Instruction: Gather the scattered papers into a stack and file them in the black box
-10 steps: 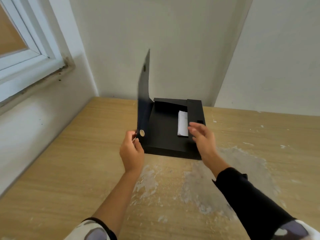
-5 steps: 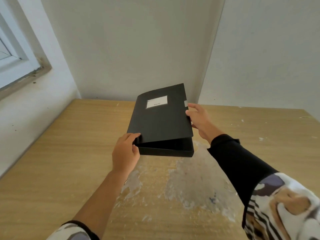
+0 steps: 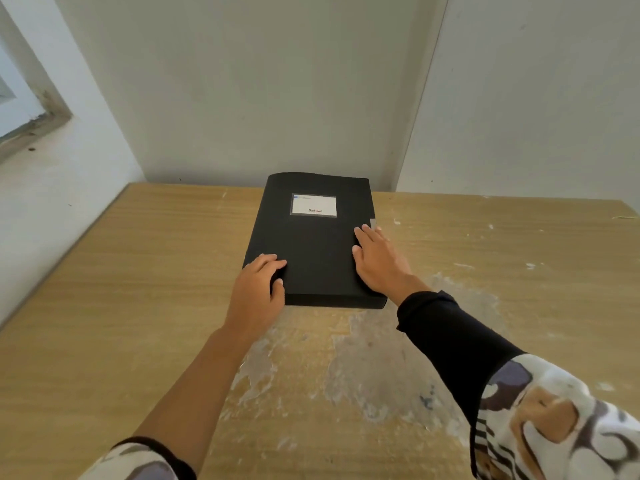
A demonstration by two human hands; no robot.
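Note:
The black box [image 3: 313, 244] lies flat and closed on the wooden table [image 3: 121, 289], near the back wall. A white label [image 3: 314, 205] sits on its lid. My left hand [image 3: 258, 289] rests on the lid's near left corner, fingers curled over the edge. Flat on the lid's right side lies my right hand [image 3: 377, 261], fingers stretched out along the edge. No papers are in sight; whatever is inside the box is hidden by the lid.
The table meets a wall at the back and on the left, with a window sill [image 3: 31, 133] at the upper left. Worn, pale patches [image 3: 363, 368] mark the tabletop in front of the box.
The lid stood upright a second ago, with white paper visible inside. It swung down over the box, and now it lies shut with both my hands pressing on it.

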